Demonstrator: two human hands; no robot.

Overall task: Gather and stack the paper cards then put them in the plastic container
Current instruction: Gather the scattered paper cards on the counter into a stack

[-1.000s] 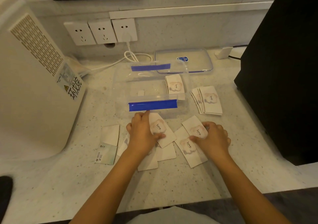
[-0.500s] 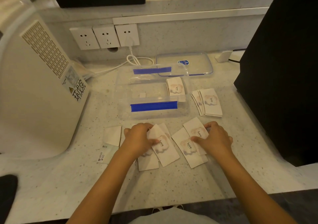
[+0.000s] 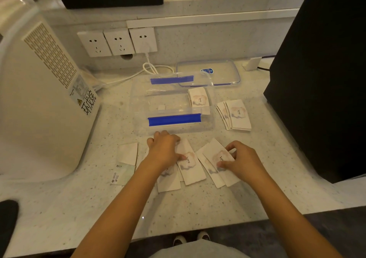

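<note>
White paper cards printed "love" lie scattered on the speckled counter. My left hand (image 3: pixel 164 150) presses on a small overlapping group of cards (image 3: pixel 193 170), thumb on the top one. My right hand (image 3: pixel 242 161) pinches two overlapping cards (image 3: pixel 213 158) between thumb and fingers. A clear plastic container (image 3: pixel 142 123) with blue clips stands just behind my hands, with a few cards (image 3: pixel 199 99) in its right end. A fanned stack of cards (image 3: pixel 237 115) lies right of it. Two more cards (image 3: pixel 126 160) lie to the left, blank side up.
The container's clear lid (image 3: pixel 221 71) lies behind it. A large white appliance (image 3: pixel 39 99) fills the left side, a black box (image 3: pixel 320 79) the right. Wall sockets (image 3: pixel 118 41) with a white cable (image 3: pixel 154 69) sit at the back. The counter's front edge is near me.
My left hand slid its cards slightly toward me and to the right. My right hand drew its two cards closer together. The camera tilted a little.
</note>
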